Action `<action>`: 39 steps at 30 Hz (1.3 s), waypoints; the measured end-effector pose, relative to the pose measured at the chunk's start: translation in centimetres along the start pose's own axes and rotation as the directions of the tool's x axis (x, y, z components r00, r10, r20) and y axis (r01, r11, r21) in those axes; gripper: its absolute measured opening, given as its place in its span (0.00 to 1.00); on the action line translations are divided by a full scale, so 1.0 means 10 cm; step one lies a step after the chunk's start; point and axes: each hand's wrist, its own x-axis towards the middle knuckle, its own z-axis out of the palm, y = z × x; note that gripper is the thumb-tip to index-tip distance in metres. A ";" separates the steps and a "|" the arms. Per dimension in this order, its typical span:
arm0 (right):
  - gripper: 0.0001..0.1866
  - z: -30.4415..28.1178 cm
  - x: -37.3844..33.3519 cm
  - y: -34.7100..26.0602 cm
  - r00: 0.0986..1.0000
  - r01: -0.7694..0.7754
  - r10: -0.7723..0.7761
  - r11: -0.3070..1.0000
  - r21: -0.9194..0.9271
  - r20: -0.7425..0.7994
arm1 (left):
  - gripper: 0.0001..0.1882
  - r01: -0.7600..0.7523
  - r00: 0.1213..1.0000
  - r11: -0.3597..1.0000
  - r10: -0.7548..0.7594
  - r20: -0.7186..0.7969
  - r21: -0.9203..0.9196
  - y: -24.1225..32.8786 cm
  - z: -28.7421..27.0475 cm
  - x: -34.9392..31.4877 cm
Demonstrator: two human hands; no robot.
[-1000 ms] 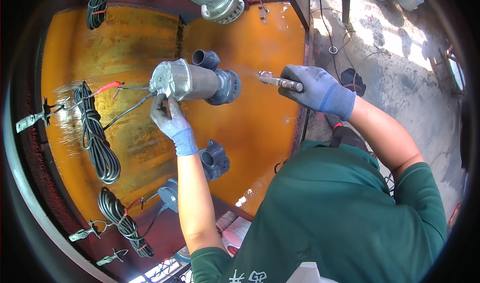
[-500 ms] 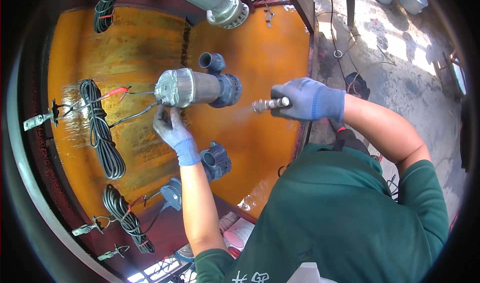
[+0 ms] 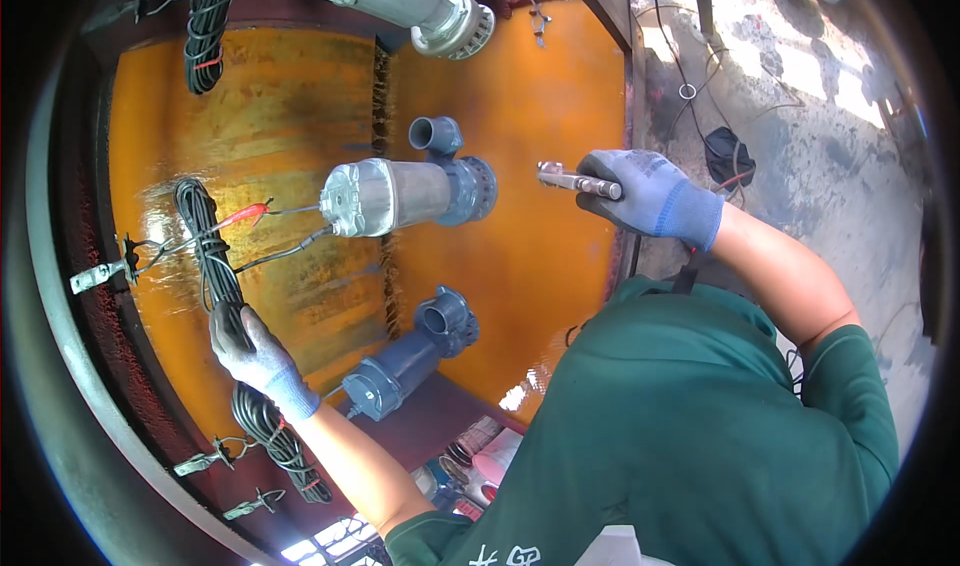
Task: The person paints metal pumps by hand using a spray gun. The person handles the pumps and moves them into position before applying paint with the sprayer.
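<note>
1. The right hand (image 3: pixel 640 196) is folded round a metal spray gun (image 3: pixel 577 181), the visible fingers closed on its body; whether the trigger is pressed cannot be told. The gun's nozzle end points left, its body slanting slightly down to the right.
2. The left hand (image 3: pixel 258 351) has its fingers curled round the lower end of a black cable coil (image 3: pixel 210 251); how tightly they press cannot be told. The coil's long axis runs up and a little left from the fingers.
3. The silver pump (image 3: pixel 410 194) lies between the hands, left of the gun's nozzle and apart from it; from the left hand it is up and to the right, untouched. The right hand, with its gun, is the nearer.
4. The pump's long axis runs nearly left to right, its right end slightly raised. The blue-grey flange (image 3: pixel 480 188) faces the gun, the silver cap faces left, and the short outlet pipe (image 3: pixel 445 138) stands out on the upper side.
5. Farther down, a blue-grey pump (image 3: pixel 400 371) slants up to the right; behind both spreads an orange sheet (image 3: pixel 540 296).
</note>
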 end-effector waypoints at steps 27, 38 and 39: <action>0.17 -0.05 0.50 -0.52 0.966 0.257 -0.236 0.917 -0.305 0.106 | 0.20 0.315 0.948 0.733 -0.218 0.231 -0.603 -0.31 0.01 0.00; 0.16 0.07 1.12 -0.41 0.957 0.288 -0.281 0.888 -0.359 0.072 | 0.27 0.164 0.986 0.813 -0.125 0.107 -0.559 -0.29 0.17 0.02; 0.16 -0.01 1.13 -0.41 0.965 0.259 -0.226 0.894 -0.367 0.130 | 0.27 0.194 0.981 0.829 -0.154 0.119 -0.525 -0.30 0.21 0.07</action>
